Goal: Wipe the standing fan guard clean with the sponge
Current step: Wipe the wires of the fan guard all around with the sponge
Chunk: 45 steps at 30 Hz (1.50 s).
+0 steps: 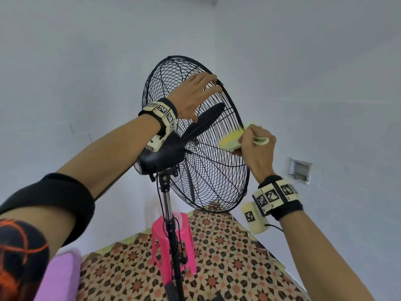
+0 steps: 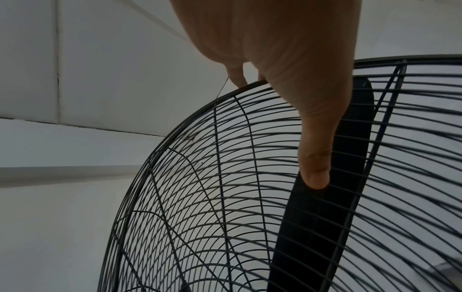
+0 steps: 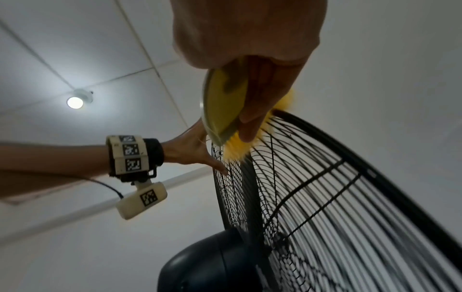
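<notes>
Gripping the fan guard (image 1: 208, 170) rim, left hand (image 1: 193, 94) steadies; right hand (image 1: 257, 146) presses the held sponge (image 1: 230, 141) there.

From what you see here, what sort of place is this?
Probably a plain room in a home: bare white walls, a patterned floor, a pink stool behind the fan, and a ceiling lamp.

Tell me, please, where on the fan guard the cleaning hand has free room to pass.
The lower half of the black wire fan guard is free, down to its bottom rim above the pink plastic stool. It is crowded higher up: the left hand grips the top rim, and the right hand presses the yellow bristled scrubber against the right rim.
</notes>
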Each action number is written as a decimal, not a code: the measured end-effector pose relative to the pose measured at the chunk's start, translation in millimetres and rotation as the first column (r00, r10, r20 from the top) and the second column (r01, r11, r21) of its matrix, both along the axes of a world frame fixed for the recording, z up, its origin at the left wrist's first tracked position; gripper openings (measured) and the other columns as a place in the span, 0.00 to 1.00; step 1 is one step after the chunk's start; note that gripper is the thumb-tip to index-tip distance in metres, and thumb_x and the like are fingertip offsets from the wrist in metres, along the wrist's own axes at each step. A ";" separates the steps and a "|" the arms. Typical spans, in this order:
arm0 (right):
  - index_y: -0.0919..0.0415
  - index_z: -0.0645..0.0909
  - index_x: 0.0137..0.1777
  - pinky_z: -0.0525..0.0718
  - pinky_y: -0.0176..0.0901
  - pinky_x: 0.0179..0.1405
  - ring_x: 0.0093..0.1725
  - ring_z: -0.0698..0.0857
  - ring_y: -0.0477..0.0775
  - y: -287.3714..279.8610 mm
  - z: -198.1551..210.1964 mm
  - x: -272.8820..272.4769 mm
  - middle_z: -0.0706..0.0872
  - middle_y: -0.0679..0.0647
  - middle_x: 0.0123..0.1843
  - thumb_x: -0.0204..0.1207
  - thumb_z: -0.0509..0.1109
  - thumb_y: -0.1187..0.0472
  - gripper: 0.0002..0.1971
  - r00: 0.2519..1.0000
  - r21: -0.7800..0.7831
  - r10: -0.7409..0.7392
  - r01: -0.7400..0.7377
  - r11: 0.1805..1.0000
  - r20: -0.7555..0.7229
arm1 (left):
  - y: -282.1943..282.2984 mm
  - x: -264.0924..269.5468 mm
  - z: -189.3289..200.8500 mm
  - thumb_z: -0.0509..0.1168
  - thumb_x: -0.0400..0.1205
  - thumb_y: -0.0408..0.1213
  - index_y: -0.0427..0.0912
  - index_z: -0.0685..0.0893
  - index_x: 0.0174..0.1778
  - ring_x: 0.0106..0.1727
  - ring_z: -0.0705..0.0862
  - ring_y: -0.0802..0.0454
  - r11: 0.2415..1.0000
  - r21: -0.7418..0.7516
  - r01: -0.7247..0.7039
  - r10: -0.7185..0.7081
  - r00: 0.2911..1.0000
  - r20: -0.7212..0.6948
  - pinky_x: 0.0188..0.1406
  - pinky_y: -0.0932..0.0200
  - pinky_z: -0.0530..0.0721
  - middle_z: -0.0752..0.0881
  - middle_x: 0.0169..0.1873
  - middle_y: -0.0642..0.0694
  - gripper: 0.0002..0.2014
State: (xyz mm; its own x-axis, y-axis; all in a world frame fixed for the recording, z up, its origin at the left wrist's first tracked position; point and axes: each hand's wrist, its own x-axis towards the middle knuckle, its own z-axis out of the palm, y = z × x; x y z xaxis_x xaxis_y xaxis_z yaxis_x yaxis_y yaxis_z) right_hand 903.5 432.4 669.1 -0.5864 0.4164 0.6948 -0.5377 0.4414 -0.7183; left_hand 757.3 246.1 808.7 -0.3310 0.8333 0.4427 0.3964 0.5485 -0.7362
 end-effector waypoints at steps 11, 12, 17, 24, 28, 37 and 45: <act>0.52 0.69 0.31 0.87 0.63 0.33 0.41 0.85 0.64 -29.6 47.9 -30.0 0.80 0.51 0.27 0.79 0.57 0.50 0.15 0.989 -0.032 -0.080 0.076 0.997 -0.122 | -1.4 -0.3 -3.5 0.89 0.58 0.56 0.46 0.64 0.86 0.83 0.67 0.32 1.000 0.018 0.006 -0.006 1.000 -0.021 0.85 0.37 0.64 0.66 0.84 0.33 0.62; 0.49 0.69 0.31 0.85 0.56 0.30 0.37 0.85 0.60 -38.3 42.1 -29.5 0.79 0.50 0.27 0.80 0.57 0.51 0.15 0.989 0.027 -0.055 0.059 0.998 -0.136 | -1.3 -1.0 -3.6 0.89 0.58 0.56 0.46 0.64 0.86 0.83 0.67 0.32 1.000 0.017 0.008 -0.008 1.000 -0.028 0.85 0.37 0.65 0.66 0.83 0.33 0.62; 0.55 0.70 0.34 0.64 0.27 0.21 0.19 0.74 0.41 -60.9 28.2 -19.1 0.71 0.41 0.23 0.82 0.61 0.68 0.15 0.954 0.211 -0.001 0.067 0.975 -0.298 | -1.5 -3.4 -2.2 0.90 0.56 0.57 0.50 0.63 0.85 0.83 0.67 0.33 0.999 0.032 0.039 -0.038 0.999 -0.013 0.83 0.33 0.69 0.66 0.84 0.36 0.63; 0.55 0.71 0.39 0.65 0.25 0.19 0.22 0.77 0.35 -67.6 16.2 -32.2 0.68 0.34 0.25 0.81 0.63 0.70 0.12 0.946 0.329 -0.023 0.135 0.935 -0.325 | -2.3 -4.5 -3.0 0.90 0.57 0.56 0.50 0.64 0.86 0.84 0.67 0.33 0.998 0.037 0.045 -0.044 0.999 -0.020 0.83 0.33 0.69 0.66 0.84 0.37 0.63; 0.60 0.73 0.38 0.64 0.33 0.18 0.18 0.74 0.44 -65.9 16.7 -37.7 0.73 0.45 0.22 0.80 0.62 0.69 0.09 0.914 0.245 -0.094 0.204 0.948 -0.395 | -5.6 -8.6 -1.1 0.89 0.57 0.58 0.52 0.62 0.86 0.83 0.67 0.34 0.997 0.034 0.062 -0.062 0.998 -0.017 0.82 0.32 0.69 0.67 0.85 0.39 0.64; 0.67 0.80 0.50 0.68 0.30 0.15 0.19 0.70 0.35 -97.6 -20.9 -67.7 0.78 0.47 0.26 0.86 0.55 0.56 0.16 0.939 0.427 -0.100 0.243 0.871 -0.330 | -15.1 -24.7 0.1 0.85 0.62 0.63 0.57 0.54 0.90 0.88 0.60 0.33 0.994 0.059 0.090 -0.091 0.996 0.013 0.82 0.23 0.65 0.62 0.88 0.44 0.65; 0.59 0.72 0.52 0.77 0.43 0.16 0.26 0.78 0.52 -109.3 -47.5 -95.2 0.79 0.54 0.34 0.88 0.58 0.55 0.07 0.955 0.505 -0.173 0.276 0.818 -0.243 | -34.3 -44.2 5.9 0.87 0.59 0.61 0.59 0.44 0.92 0.89 0.53 0.30 0.992 0.105 0.066 -0.072 0.996 0.053 0.82 0.20 0.63 0.54 0.90 0.43 0.73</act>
State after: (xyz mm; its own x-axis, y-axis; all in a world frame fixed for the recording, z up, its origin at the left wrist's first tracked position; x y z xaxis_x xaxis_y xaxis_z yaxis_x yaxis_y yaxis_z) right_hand 808.3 323.1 621.5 -0.3674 0.0604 0.9281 -0.4713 0.8482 -0.2417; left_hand 713.1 211.8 814.6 -0.3014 0.8056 0.5100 0.4752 0.5906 -0.6522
